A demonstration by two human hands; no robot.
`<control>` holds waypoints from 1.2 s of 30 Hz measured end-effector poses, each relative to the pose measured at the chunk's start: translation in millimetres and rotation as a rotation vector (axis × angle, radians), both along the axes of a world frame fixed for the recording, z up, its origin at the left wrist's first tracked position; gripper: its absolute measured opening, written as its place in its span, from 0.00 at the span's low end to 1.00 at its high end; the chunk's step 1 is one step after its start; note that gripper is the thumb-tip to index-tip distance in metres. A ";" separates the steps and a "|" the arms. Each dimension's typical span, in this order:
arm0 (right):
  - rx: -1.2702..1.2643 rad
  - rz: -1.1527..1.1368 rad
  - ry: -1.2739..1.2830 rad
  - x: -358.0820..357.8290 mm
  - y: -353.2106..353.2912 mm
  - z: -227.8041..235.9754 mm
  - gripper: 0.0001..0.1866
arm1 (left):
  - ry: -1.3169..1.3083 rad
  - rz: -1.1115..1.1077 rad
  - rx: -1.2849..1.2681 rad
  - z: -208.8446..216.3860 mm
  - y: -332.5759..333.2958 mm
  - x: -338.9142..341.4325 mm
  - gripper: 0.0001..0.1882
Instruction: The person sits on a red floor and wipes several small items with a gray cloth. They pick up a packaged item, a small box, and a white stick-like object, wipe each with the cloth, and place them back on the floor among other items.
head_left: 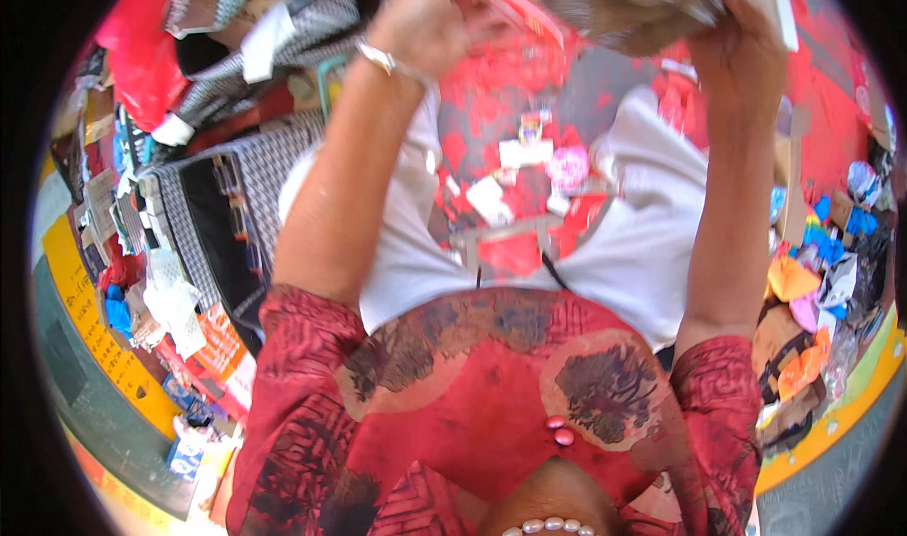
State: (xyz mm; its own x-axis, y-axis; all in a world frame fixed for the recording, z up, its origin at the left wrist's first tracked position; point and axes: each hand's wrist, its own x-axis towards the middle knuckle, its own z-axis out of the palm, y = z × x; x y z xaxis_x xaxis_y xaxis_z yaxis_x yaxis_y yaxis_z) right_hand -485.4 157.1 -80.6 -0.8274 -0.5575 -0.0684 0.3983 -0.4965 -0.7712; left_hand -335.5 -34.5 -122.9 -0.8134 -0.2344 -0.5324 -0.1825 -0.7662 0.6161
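Near the top edge, my left hand (425, 28) is closed and smeared by motion. A thin red-and-white strip (515, 9) juts out from its fingers to the right; its kind does not show. To the right, my right hand (748, 40) grips a blurred, crumpled grey-brown bundle (642, 9), with the thumb along its side. I cannot tell whether the bundle is paper or plastic. Between my knees, below both hands, small paper scraps (489, 202) and a round pink piece (569, 168) lie on the worn red floor (515, 257).
At left stand a black-and-white checked bag (283, 144) and a red plastic bag (142, 50). Mixed litter with a white crumpled piece (173, 300) spreads beside them. On the right lies a heap with blue pieces (824, 243) and orange wrappers (803, 366). Yellow bands (109, 338) edge the area.
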 end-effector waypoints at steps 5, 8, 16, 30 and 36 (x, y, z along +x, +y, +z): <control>-0.136 -0.168 -0.177 -25.3 16.8 11.3 0.17 | 0.085 -0.093 -0.117 14.1 14.8 -6.0 0.14; -0.274 0.002 -0.151 -22.9 16.0 16.0 0.18 | 0.124 -0.153 -0.092 19.9 22.8 -7.2 0.15; 0.086 -0.237 0.155 -0.5 -11.7 34.6 0.12 | 0.177 -0.230 -0.071 22.7 47.2 -12.8 0.14; 0.434 -0.435 0.573 -21.0 -2.3 30.1 0.09 | 0.063 -0.204 -0.173 8.7 50.9 -16.8 0.07; -0.105 0.002 -0.306 -30.7 14.0 0.5 0.11 | 0.165 0.038 0.370 7.3 42.7 -14.9 0.08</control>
